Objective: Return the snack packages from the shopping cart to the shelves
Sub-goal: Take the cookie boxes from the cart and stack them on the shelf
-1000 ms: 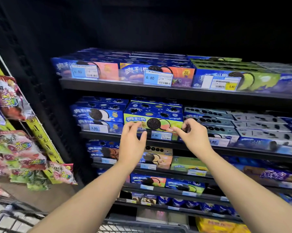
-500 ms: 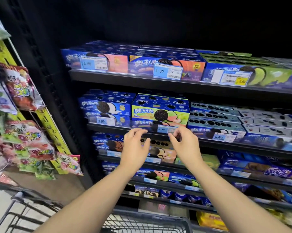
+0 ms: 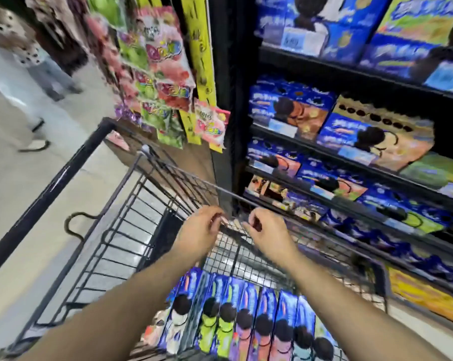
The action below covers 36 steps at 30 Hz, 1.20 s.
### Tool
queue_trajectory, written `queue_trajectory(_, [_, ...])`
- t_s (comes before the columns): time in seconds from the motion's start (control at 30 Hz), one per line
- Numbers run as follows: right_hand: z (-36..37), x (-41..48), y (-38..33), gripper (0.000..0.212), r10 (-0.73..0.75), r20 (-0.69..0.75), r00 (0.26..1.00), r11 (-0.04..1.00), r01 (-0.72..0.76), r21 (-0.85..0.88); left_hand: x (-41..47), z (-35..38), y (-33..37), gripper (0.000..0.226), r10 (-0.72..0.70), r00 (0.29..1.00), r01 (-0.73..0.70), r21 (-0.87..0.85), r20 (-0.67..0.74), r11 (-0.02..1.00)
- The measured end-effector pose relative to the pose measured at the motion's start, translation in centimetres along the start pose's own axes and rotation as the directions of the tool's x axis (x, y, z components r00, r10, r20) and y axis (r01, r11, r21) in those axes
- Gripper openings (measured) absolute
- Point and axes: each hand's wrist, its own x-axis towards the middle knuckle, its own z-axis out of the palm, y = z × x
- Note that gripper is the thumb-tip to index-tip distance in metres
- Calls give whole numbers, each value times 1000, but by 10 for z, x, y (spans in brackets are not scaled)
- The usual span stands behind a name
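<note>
Blue cookie boxes (image 3: 246, 324) are standing in a row in the shopping cart (image 3: 126, 230). Left hand (image 3: 199, 237) and right hand (image 3: 269, 237) are hovering above them, fingers loosely curled, holding nothing. Shelves (image 3: 350, 71) beyond are carrying similar boxes; labels too blurred to read.

Left hand (image 3: 198, 237) and right hand (image 3: 269, 239) are recorded as bare, fingers included. Behind each hand an uncovered wrist is seen. The wrists are continued by the left forearm (image 3: 121, 308) and right forearm (image 3: 350, 303), both uncovered as far as the lower frame edge. Fine detail such as nails is smeared by motion blur and cannot be resolved. Anything worn above the forearms is cut off by the frame.
</note>
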Motion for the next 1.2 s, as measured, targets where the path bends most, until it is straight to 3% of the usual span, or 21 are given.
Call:
queue_trajectory(0.1, [74, -12, 10, 19, 78, 242, 967, 994, -95, 60, -30, 7, -68, 22, -189, 980, 186, 55, 63, 981])
queue_trajectory(0.17, [116, -18, 15, 19, 96, 386, 918, 989, -132, 66, -45, 13, -104, 35, -263, 958, 253, 95, 116, 963])
queue_trajectory(0.23, [150, -24, 17, 25, 131, 493, 860, 980, -187, 64, -59, 20, -127, 35, -325, 916, 284, 193, 233, 939])
queue_trajectory(0.27, [164, -26, 16, 30, 161, 541, 826, 975, -217, 40, -67, 24, -139, 37, -301, 906, 233, 243, 298, 942])
queue_trajectory(0.33, [189, -29, 17, 35, 217, 600, 770, 963, -268, -4, -81, 39, -165, 38, -260, 859, 131, 301, 441, 944])
queue_trajectory(0.4, [210, -30, 19, 37, 276, 630, 726, 947, -317, -50, -93, 75, -217, 23, -223, 825, 45, 334, 519, 942])
queue_trajectory(0.43, [220, -29, 21, 48, 310, 641, 702, 937, -340, -81, -98, 85, -235, 21, -196, 810, 23, 304, 553, 952])
queue_trajectory(0.5, [232, -24, 21, 71, 370, 656, 658, 912, -391, -122, -105, 77, -225, 25, -194, 802, 8, 315, 565, 949])
queue_trajectory(0.6, [243, -19, 21, 84, 421, 696, 582, 874, -465, -139, -107, 58, -197, 36, -250, 845, 53, 391, 472, 919])
queue_trajectory(0.67, [247, -19, 23, 97, 438, 726, 530, 839, -532, -117, -108, 63, -199, 42, -335, 813, 117, 430, 476, 895])
queue_trajectory(0.77, [249, -27, 24, 118, 463, 719, 518, 818, -562, -122, -110, 68, -199, 69, -412, 760, 171, 457, 502, 873])
queue_trajectory(0.83, [246, -33, 24, 105, 452, 721, 524, 819, -565, -103, -111, 64, -197, 77, -417, 746, 160, 468, 519, 869])
queue_trajectory(0.93, [234, -37, 17, 68, 404, 735, 545, 798, -602, 8, -109, 59, -191, 81, -419, 726, 146, 473, 546, 869])
queue_trajectory(1.03, [233, -40, 10, 58, 405, 709, 577, 729, -672, 131, -106, 58, -189, 83, -422, 722, 140, 481, 549, 866])
queue_trajectory(1.1, [240, -50, 8, 72, 415, 716, 561, 645, -737, 203, -106, 59, -190, 80, -426, 726, 144, 486, 540, 862])
queue_trajectory(1.2, [255, -75, 10, 129, 416, 741, 526, 504, -812, 294, -107, 61, -190, 66, -408, 745, 135, 481, 527, 866])
